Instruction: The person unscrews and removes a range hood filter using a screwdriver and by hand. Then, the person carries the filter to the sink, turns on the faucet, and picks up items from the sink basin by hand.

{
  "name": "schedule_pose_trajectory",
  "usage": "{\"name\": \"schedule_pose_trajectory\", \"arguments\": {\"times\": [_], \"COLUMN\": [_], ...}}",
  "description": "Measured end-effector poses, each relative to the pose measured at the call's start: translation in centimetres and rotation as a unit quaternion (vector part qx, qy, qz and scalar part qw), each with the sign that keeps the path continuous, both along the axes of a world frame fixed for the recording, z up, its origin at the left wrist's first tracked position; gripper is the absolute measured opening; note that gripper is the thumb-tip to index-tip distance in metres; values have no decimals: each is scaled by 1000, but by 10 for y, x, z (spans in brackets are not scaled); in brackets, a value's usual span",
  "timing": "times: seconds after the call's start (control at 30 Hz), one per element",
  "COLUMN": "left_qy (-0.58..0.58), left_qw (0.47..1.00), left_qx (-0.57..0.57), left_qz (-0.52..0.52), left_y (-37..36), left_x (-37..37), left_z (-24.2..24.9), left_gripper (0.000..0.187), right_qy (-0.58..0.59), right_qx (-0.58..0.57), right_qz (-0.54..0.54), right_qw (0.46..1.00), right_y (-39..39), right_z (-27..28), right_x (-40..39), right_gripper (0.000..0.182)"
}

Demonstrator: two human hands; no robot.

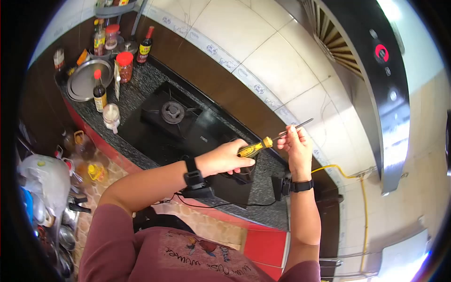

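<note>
Yellow-handled screwdriver held in both hands above a black gas hob.

Steel tray [84, 81] sits at the far left of the speckled counter [136, 96], with sauce bottles [99, 91] and a red-lidded jar [124, 66] around it. Next comes the black hob [155, 134] with its round burner [173, 112]. Over the hob's right part, the left hand [224, 159] is closed around the yellow and black handle of the screwdriver [263, 143], a dark band with a small device at that wrist. The metal shaft runs up and to the right, where the right hand [296, 143] pinches it with fingertips close together. A white tiled wall [277, 66] rises behind, and a dark range hood [376, 70] fills the right side, with a yellow hose [347, 176] below it.
</note>
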State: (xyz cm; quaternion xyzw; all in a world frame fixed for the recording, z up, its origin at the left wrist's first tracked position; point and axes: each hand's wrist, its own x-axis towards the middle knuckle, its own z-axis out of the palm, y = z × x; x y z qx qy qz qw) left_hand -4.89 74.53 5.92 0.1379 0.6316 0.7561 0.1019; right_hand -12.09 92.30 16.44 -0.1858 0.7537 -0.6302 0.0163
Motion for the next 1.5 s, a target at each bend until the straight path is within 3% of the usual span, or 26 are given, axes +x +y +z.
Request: {"name": "schedule_pose_trajectory", "arguments": {"times": [0.2,0.37,0.5,0.63,0.77,1.07,1.5], "left_qy": [-15,20,67,159,216,251,267], "left_qw": [989,979,968,943,911,901,898], "left_qx": [139,157,139,104,146,135,156], "left_qz": [43,130,196,273,319,327,314], "left_y": [34,19,-2,-38,-58,-100,-78], "left_x": [-57,-121,-177,-223,-271,-318,-357], "left_z": [26,33,37,62,79,134,131], "left_gripper": [41,31,28,32,39,40,37], "right_qy": [46,53,79,120,184,223,246], "right_qx": [151,244,235,163,90,56,112], "right_qz": [15,45,9,62,83,140,79], "right_qw": [987,967,969,977,975,963,959], "right_y": [-39,-78,-117,-147,-170,-203,-190], "right_z": [56,61,65,83,104,154,158], "right_x": [-65,-130,-165,-208,-239,-303,-325], "right_gripper": [20,20,22,27,30,28,27]}}
